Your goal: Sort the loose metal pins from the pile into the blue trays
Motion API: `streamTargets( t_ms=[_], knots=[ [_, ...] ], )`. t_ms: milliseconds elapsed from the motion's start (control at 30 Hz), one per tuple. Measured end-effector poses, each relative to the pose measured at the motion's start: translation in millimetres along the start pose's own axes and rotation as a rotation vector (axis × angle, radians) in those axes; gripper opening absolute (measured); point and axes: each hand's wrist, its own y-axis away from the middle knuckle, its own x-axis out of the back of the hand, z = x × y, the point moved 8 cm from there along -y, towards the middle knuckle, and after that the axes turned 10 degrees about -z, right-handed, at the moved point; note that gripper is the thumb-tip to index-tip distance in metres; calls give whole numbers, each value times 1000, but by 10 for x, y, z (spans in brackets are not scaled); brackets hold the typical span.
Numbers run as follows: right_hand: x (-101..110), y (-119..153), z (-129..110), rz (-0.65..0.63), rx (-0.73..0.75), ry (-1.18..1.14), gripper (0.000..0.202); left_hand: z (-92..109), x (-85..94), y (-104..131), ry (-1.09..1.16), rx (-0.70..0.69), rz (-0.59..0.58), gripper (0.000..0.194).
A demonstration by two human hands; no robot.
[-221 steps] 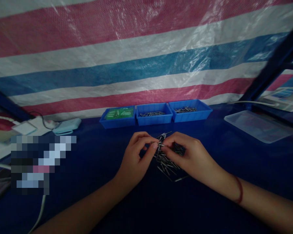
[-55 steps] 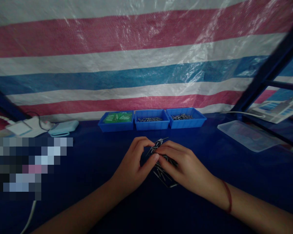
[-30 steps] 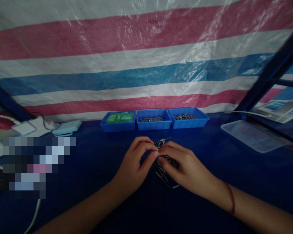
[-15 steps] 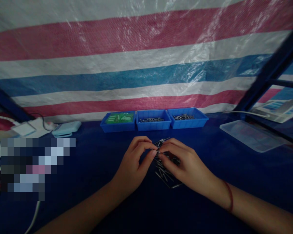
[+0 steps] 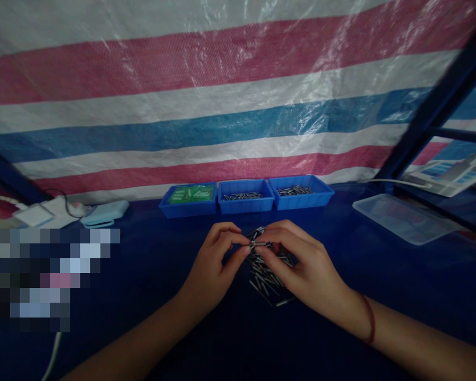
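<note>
Left hand [image 5: 216, 256]: while thumb and forefinger nearly meet, grip pinches one end of a slim metal pin [image 5: 261, 244].
Right hand [image 5: 303, 256]: grip slightly parted around the other end; cannot tell whether it bears on it.
Pin: crosswise between hands, over a pile of metal pins [image 5: 264, 276], well in from the counter's [image 5: 143, 259] far edge.
Blue trays [image 5: 246, 205]: three, side by side along that edge.

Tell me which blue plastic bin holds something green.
The leftmost blue rectangular plastic bin, with green contents inside; the middle bin and rightmost bin hold thin silvery metallic pieces.
</note>
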Motion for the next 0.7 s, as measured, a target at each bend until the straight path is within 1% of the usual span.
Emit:
streamTargets(
  t_ms=[233, 333, 400, 467, 500, 567, 600, 667, 700],
  knots=[
    [17, -8, -84, -28, 63, 42, 10, 49, -52, -10, -19, -32, -83, 9],
    [36, -29, -117, -48, 136, 174, 11, 67, -82, -5, -38, -44, -109, 10],
    [100, -54, -96, -29, 195, 287, 11, 44, -94, 3, -53, -23, -106, 13],
    [265, -93, 27, 66, 191, 393, 10, -1, -104, 11, -56, 18, -92, 25],
    [391, -109, 128, 149, 159, 445, 10, -23, -112, 14, -53, 37, -89, 31],
    [650, -131, 405, 291, 22, 568, 16, -47, -142, 18, -47, 57, -103, 34],
    [742, -144, 557, 308, -57, 651, 20, -50, -162, 17, -46, 60, -119, 33],
    [846, -168, 857, 237, -219, 819, 26, -48, -190, 14, -49, 62, -152, 29],
    [896, -159, 975, 219, -289, 862, 28, -48, -195, 11, -52, 63, -163, 28]
  ],
)
